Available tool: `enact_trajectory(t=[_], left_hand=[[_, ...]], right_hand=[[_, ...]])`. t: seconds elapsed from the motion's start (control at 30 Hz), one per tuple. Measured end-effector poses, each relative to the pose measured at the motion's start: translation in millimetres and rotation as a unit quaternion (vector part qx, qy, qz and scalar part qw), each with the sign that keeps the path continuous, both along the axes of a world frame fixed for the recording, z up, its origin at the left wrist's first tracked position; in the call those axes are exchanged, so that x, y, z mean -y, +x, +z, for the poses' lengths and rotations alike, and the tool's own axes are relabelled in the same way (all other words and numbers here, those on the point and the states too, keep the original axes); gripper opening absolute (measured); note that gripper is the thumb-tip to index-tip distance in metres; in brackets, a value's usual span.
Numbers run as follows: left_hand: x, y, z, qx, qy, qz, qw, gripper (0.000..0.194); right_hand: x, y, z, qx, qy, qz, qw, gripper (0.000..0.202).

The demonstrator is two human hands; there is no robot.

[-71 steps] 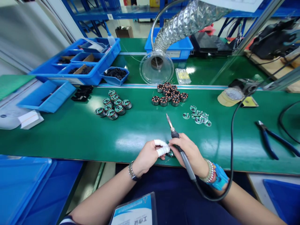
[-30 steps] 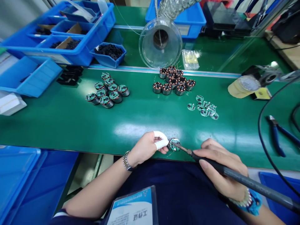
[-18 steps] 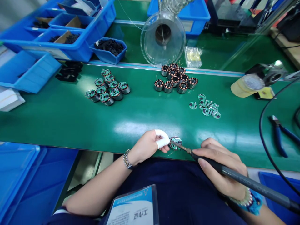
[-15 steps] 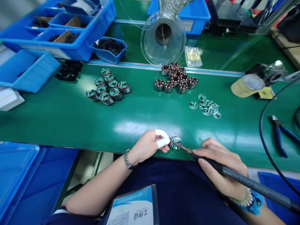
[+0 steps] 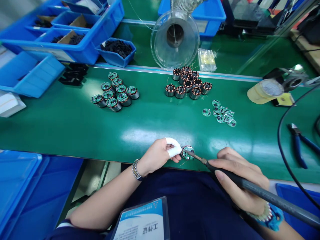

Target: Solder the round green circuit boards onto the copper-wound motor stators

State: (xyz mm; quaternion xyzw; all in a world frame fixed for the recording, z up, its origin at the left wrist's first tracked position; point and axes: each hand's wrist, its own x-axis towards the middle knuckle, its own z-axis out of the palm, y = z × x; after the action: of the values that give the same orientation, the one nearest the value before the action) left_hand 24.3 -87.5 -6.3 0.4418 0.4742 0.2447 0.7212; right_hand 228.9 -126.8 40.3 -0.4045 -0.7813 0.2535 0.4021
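Note:
My left hand (image 5: 161,154), with white covers on thumb and forefinger, is pinched at the left edge of a round green circuit board (image 5: 188,152) near the table's front edge. What its fingertips hold is too small to make out. In my right hand (image 5: 241,176) is a dark-handled soldering iron (image 5: 260,191), its metal tip resting on or just over the board. Loose round boards (image 5: 223,115) lie in a pile beyond. Copper-wound stators (image 5: 188,83) stand behind, and board-topped ones (image 5: 115,93) are grouped at the left.
Blue bins (image 5: 85,50) of dark parts fill the back left. A clear fume hood (image 5: 175,40) hangs at the back centre. Blue-handled cutters (image 5: 297,146), a black cable (image 5: 281,143) and a yellowish jar (image 5: 262,91) are at the right.
My right hand has shifted slightly to the right with the soldering iron, whose tip has moved a little across the board. My left hand has stayed in place.

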Motion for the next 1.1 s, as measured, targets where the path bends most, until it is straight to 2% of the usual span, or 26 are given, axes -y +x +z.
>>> enact_trajectory(t=[0.2,0.3,0.4,0.6,0.7,0.8,0.87,1.0,1.1], left_hand=[[0,0,0.2,-0.004,-0.002,0.001,1.0,0.008],[0,0,0.2,-0.002,-0.005,0.004,1.0,0.008],[0,1,0.2,0.002,-0.007,0.004,1.0,0.007],[1,0,-0.8,0.004,-0.002,0.004,1.0,0.006],[3,-1,-0.1,-0.065,0.074,-0.014,0.995,0.013],[4,-3,0.4,-0.169,0.213,-0.04,0.962,0.022],[3,-4,-0.1,-0.193,0.271,-0.025,0.943,0.019],[-3,-6,-2.0,-0.123,0.286,0.028,0.95,0.014],[-8,-6,-2.3,-0.059,0.273,0.005,0.96,0.009]], right_hand=[[5,7,-17.1,-0.068,-0.003,-0.02,0.997,0.035],[1,0,-30.3,-0.011,-0.009,-0.024,1.0,0.036],[-4,-12,-42.3,0.046,-0.014,-0.001,0.999,0.045],[-6,-24,-55.9,0.035,-0.011,-0.016,0.999,0.045],[-7,-21,-57.1,0.043,-0.016,-0.007,0.999,0.043],[-11,-17,-57.8,0.045,-0.035,0.014,0.998,0.041],[-15,-15,-58.2,0.039,-0.046,0.027,0.998,0.04],[-19,-13,-58.5,0.031,-0.058,0.044,0.997,0.04],[-20,-13,-58.7,0.03,-0.062,0.051,0.996,0.04]])
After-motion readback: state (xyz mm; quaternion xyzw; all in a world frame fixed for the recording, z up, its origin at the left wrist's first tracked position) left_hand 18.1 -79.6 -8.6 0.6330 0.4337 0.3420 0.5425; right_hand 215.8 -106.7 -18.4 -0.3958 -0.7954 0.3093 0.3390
